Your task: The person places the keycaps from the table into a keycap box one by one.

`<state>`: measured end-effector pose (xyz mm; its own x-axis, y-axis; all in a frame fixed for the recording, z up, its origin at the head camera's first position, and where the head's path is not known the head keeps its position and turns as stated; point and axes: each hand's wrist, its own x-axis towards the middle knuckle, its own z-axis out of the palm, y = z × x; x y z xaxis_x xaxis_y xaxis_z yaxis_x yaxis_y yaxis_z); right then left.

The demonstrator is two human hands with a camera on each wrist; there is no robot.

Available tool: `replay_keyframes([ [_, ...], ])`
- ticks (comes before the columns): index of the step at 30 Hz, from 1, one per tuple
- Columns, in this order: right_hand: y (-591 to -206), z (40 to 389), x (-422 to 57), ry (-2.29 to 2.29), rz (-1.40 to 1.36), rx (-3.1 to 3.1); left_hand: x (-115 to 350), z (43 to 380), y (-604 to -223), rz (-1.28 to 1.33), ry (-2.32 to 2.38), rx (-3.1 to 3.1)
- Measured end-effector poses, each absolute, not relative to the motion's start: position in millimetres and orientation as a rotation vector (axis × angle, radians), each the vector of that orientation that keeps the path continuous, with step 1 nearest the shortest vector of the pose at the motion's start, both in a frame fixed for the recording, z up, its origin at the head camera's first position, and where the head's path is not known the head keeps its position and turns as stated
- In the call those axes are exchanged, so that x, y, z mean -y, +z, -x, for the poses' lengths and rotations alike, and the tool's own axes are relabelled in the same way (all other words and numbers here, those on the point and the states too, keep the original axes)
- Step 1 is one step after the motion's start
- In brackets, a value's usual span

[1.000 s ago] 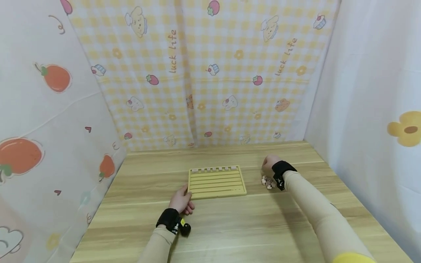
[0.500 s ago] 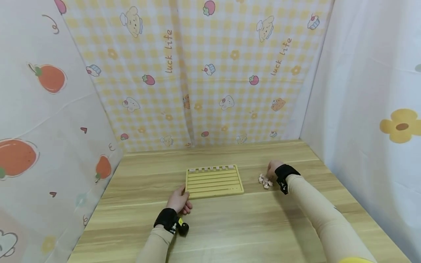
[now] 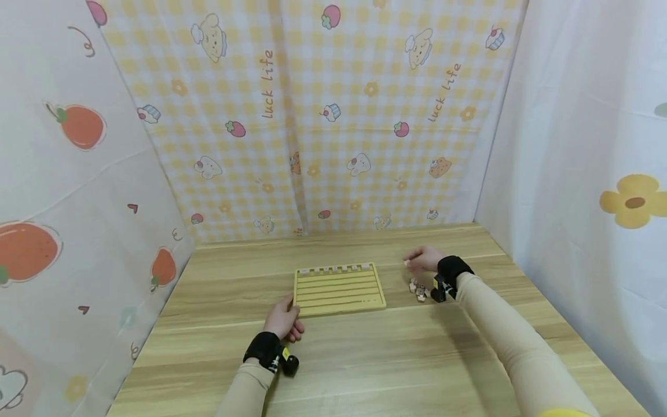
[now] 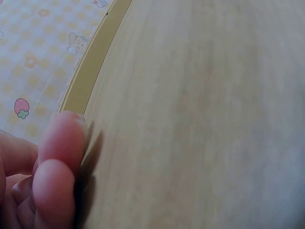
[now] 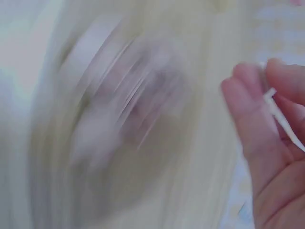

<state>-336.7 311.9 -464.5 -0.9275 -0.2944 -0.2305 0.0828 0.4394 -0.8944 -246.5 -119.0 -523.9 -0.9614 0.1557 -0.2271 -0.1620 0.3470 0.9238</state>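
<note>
A yellow grooved board lies on the table, with several small pale pieces set along its far edge. My left hand grips the board's near left corner between thumb and fingers. In the left wrist view, fingertips meet the board's yellow side. Right of the board, my right hand pinches a small whitish piece above the table. The right wrist view shows its white edge between thumb and fingers; most of it is hidden. Several loose pale pieces lie in a pile below that hand.
The wood-grain table extends around the board and the pile. A yellow checked cloth hangs behind it. Pale cloths hang on the left and right. The loose pieces are blurred in the right wrist view.
My right hand has risen off the loose pile and moved left, with a small whitish piece now showing in its fingertips. The left hand still holds the board's corner.
</note>
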Motion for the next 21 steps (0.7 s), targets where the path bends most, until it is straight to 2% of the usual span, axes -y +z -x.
replay_keyframes([
  [5,-435.1,327.3,-271.8,-1.806,0.234,-2.087,120.1,246.9,-527.1,0.001,1.665,-2.339],
  [8,-437.5,333.0,-255.4,-1.888,0.242,-1.991,119.8,246.3,-528.3,0.0,1.672,-2.342],
  [21,-436.7,327.8,-192.3,-1.808,0.281,-2.152,120.6,246.6,-530.3,-0.004,1.672,-2.351],
])
